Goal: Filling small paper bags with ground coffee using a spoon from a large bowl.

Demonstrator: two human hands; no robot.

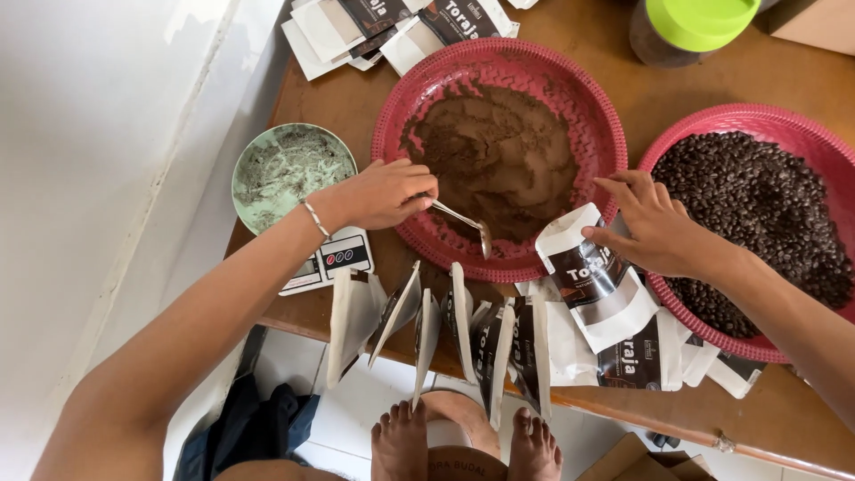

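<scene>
Pouch in hand: a white-and-dark stand-up pouch [595,272] tilts against the near rim of the red woven tray [396,102], at about 5 o'clock of the tray, mouth turned toward the powder
Right hand: the right hand [655,227] pinches the pouch's top edge, grip closed on it with the fingers spread to keep the mouth open
Left hand: the left hand [385,191] has its grip closed round the handle of a metal spoon [468,223]; the bowl hangs over the tray's rim at 6 o'clock, and whether it carries powder cannot be told
Powder: a broad heap of brown ground powder [499,156] covers the tray's middle, so plenty looks left to portion out
Done so far, as judged: a row of pouches [463,334] stands on edge along the near side of the counter [338,98], at 6 o'clock of the tray; whether they are filled or sealed is not visible
Left to do, as judged: flat pouches [637,356] lie under the one in hand at 4 o'clock, and another flat stack [392,22] lies at 12 o'clock
Around: a second red tray of dark beans [757,214] sits at 3 o'clock, a green bowl [280,169] on a small scale [334,258] at 9 o'clock, a green-lidded jar [690,27] at 1 o'clock
</scene>
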